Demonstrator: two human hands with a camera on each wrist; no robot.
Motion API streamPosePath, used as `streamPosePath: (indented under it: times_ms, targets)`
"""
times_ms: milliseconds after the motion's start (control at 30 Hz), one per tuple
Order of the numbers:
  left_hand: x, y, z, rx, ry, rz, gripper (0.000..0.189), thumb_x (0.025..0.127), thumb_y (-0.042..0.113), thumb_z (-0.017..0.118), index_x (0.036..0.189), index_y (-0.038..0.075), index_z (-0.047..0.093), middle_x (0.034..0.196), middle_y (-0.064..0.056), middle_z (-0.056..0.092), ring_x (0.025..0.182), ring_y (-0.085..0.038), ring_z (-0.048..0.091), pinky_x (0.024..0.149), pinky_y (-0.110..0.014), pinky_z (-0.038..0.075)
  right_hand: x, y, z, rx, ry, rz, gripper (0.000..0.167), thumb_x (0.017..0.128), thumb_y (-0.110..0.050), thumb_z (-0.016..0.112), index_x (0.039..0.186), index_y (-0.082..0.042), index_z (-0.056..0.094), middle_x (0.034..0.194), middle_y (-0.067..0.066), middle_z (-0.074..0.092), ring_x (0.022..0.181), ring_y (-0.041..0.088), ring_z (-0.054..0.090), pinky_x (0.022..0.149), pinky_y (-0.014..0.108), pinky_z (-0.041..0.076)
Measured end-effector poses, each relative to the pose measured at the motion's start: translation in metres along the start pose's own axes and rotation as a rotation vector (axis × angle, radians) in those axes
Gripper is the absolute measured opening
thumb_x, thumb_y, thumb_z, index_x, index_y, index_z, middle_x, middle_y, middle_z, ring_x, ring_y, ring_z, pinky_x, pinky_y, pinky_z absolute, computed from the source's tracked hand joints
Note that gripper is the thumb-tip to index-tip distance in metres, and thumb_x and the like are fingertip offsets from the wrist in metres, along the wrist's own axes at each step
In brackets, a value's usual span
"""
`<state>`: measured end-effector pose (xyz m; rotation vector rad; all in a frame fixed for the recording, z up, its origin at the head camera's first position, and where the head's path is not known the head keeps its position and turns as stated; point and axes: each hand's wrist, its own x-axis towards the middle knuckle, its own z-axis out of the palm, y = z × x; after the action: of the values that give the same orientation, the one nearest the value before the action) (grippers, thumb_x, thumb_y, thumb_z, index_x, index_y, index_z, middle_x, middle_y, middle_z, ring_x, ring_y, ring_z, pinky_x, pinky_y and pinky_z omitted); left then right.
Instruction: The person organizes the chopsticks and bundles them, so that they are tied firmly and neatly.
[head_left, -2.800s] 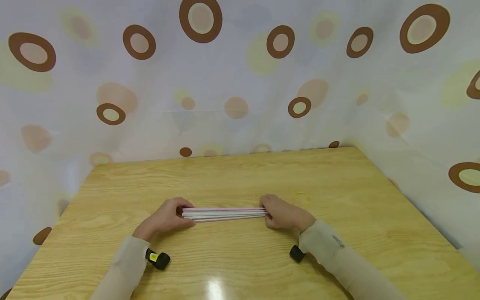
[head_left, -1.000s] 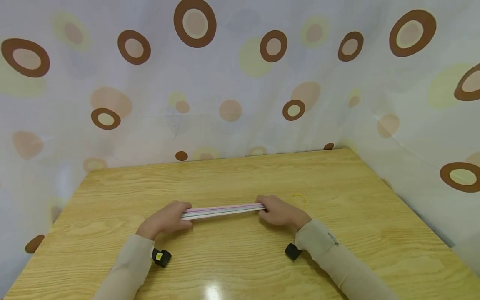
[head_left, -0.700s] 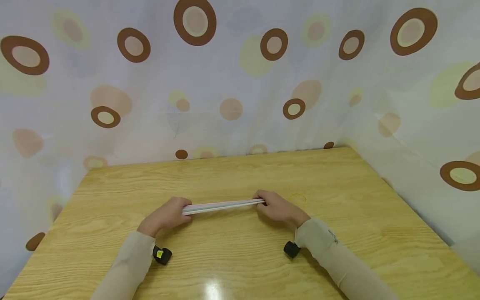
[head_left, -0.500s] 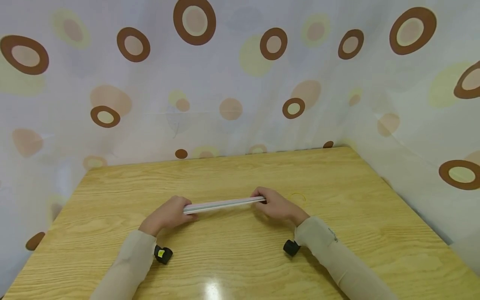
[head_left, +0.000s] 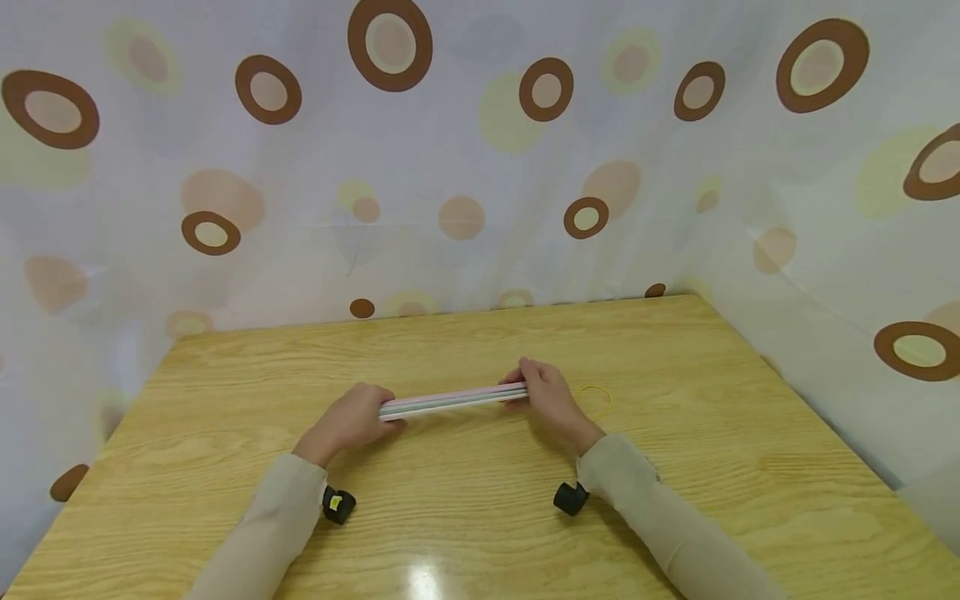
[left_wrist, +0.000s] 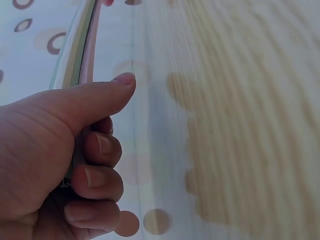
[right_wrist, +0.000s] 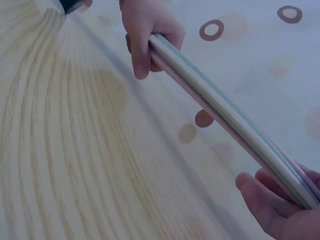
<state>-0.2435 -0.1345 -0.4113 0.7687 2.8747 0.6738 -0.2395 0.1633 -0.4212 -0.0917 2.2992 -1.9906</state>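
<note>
A thin bundle of pink, white and pale green straws is stretched between my two hands, above the table and tilted slightly up to the right. My left hand grips its left end. In the left wrist view, the fingers of that hand are curled and the thumb lies across the straws. My right hand holds the other end between thumb and fingers. In the right wrist view, the straws run side by side from one hand to the other; both ends are partly hidden.
A thin yellow loop, like a rubber band, lies on the wooden table just right of my right hand. A patterned curtain hangs behind the table and along its right side. Small black cameras sit at both wrists.
Both hands have moved a little away from me with the straws, the left one also to the right. The right hand has turned its grip, its fingers now further round the end. The yellow loop stays put.
</note>
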Motion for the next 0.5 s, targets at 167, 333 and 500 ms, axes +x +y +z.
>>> streamPosePath:
  times_ms: [167, 333, 500]
  targets:
    - [0.003, 0.005, 0.002, 0.066, 0.033, 0.0, 0.018, 0.082, 0.02, 0.075, 0.076, 0.009, 0.062, 0.066, 0.003, 0.056, 0.059, -0.011, 0.044, 0.059, -0.028, 0.04, -0.002, -0.007, 0.006, 0.16, 0.117, 0.067, 0.052, 0.106, -0.027, 0.025, 0.114, 0.009, 0.061, 0.106, 0.014, 0.069, 0.095, 0.019, 0.066, 0.087, 0.033, 0.051]
    - [0.007, 0.011, 0.002, 0.168, 0.073, -0.025, 0.023, 0.081, 0.025, 0.075, 0.07, 0.011, 0.06, 0.062, 0.003, 0.054, 0.055, -0.012, 0.042, 0.053, -0.028, 0.038, -0.005, -0.011, 0.009, 0.217, 0.13, 0.061, 0.057, 0.106, -0.032, 0.022, 0.124, 0.012, 0.055, 0.121, 0.024, 0.063, 0.107, 0.03, 0.065, 0.091, 0.035, 0.049]
    - [0.011, 0.014, 0.002, 0.245, 0.07, -0.045, 0.022, 0.081, 0.025, 0.075, 0.07, 0.012, 0.062, 0.062, 0.003, 0.054, 0.055, -0.012, 0.043, 0.052, -0.028, 0.037, -0.007, -0.014, 0.009, 0.177, 0.135, 0.079, 0.051, 0.106, -0.026, 0.025, 0.128, 0.009, 0.053, 0.124, 0.027, 0.06, 0.112, 0.032, 0.061, 0.097, 0.04, 0.045]
